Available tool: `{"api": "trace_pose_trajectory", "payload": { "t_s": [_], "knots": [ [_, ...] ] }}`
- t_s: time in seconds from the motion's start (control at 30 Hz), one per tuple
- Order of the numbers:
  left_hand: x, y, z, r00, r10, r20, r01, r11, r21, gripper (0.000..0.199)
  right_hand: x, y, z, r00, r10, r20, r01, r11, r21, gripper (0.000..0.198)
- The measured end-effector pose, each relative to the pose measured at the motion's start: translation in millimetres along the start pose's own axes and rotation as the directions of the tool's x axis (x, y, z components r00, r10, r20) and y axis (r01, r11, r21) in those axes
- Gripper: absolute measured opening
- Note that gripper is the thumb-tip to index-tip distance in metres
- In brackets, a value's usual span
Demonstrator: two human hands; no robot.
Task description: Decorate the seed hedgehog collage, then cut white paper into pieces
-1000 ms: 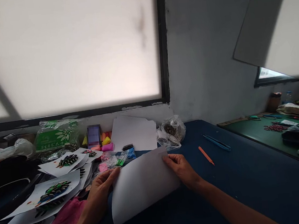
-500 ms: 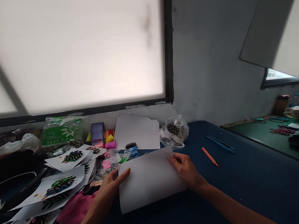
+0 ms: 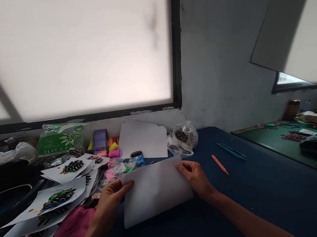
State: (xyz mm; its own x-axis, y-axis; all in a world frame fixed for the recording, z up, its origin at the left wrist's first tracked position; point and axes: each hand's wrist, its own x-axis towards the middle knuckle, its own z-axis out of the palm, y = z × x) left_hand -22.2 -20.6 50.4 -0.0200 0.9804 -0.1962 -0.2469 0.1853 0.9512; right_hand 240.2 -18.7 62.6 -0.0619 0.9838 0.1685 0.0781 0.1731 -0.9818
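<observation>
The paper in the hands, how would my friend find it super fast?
Find the blue table below the bright window. Near its front, the left hand and right hand hold a plain white sheet. Only it is held, unlike the white papers behind.

The sheet (image 3: 156, 194) is held over the table (image 3: 268, 197), with the left hand (image 3: 112, 196) placed at its left edge and the right hand (image 3: 195, 176) at its right. To the sheet's right, a pen (image 3: 220, 164) is laid on the table; farther right and behind, tweezers (image 3: 231, 151) are placed. Behind the sheet, a paper stack (image 3: 143, 139) is set; behind and right, a bag of seeds (image 3: 183, 137). Left of the sheet, papers (image 3: 80, 192) are piled, with seeds (image 3: 60, 196) arranged on them.
</observation>
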Motion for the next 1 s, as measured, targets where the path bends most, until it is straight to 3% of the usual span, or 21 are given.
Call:
{"api": "trace_pose_trajectory", "payload": {
  "t_s": [0.33,0.6,1.0],
  "knots": [
    [-1.2,-3.1,-1.1,1.0,-0.002,-0.031,0.001,0.999,-0.044,0.044,-1.0,-0.1,1.5,0.997,0.036,0.073,-0.04,0.998,0.05,0.043],
    [-3.3,-2.4,2.8,0.999,0.017,-0.036,-0.018,0.999,-0.049,0.04,1.3,-0.8,-0.4,0.999,0.022,0.025,-0.022,1.0,0.014,0.047],
    [-4.0,0.4,5.3,0.995,-0.021,-0.097,0.024,0.999,0.036,0.015,0.1,2.7,-0.2,0.994,0.066,0.083,-0.058,0.993,-0.098,0.036]
  ]
}}
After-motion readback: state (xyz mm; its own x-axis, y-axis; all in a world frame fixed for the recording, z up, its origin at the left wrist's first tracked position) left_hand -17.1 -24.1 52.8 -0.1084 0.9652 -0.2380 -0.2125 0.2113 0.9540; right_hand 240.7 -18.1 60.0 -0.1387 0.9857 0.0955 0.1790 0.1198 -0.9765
